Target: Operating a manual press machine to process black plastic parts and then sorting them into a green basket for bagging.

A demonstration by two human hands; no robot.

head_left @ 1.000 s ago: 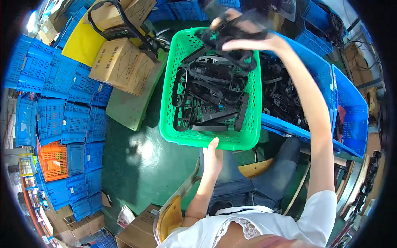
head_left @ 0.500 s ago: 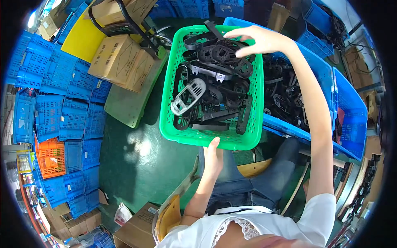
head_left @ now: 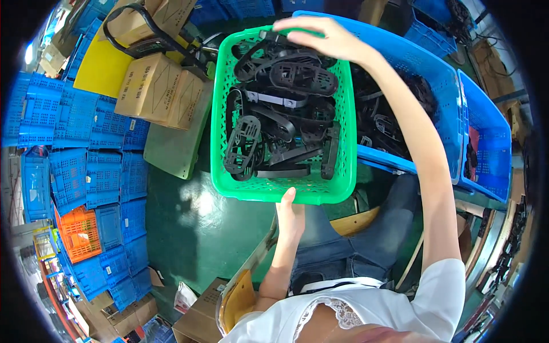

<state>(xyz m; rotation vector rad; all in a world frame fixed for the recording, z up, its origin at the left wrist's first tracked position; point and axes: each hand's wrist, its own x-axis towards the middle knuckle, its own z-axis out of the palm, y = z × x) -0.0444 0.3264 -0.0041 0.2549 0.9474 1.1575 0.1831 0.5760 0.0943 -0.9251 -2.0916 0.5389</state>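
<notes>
A green perforated basket (head_left: 346,166) is tilted toward me above my knees. It holds many loose black plastic parts: oval slotted frames (head_left: 303,78) and long curved strips (head_left: 329,154). One strip near the middle (head_left: 273,99) shines grey in the light. My left hand (head_left: 291,212) grips the basket's near wall, its thumb up on the rim and the other fingers hidden underneath. Over the far rim reaches my right hand (head_left: 329,39), fingers stretched out and thumb apart, close to a black part at the edge; whether it presses on anything is unclear.
Large blue crates (head_left: 452,97) with more black parts stand to the right. Stacked blue crates (head_left: 103,177) and an orange one (head_left: 79,231) line the left. Cardboard boxes (head_left: 151,91) sit on a green-decked trolley (head_left: 174,146); another carton (head_left: 200,314) lies lower left.
My right hand has moved from above the parts to the far rim. The basket sits slightly farther left and up in view. The pale glare on one oval frame has gone.
</notes>
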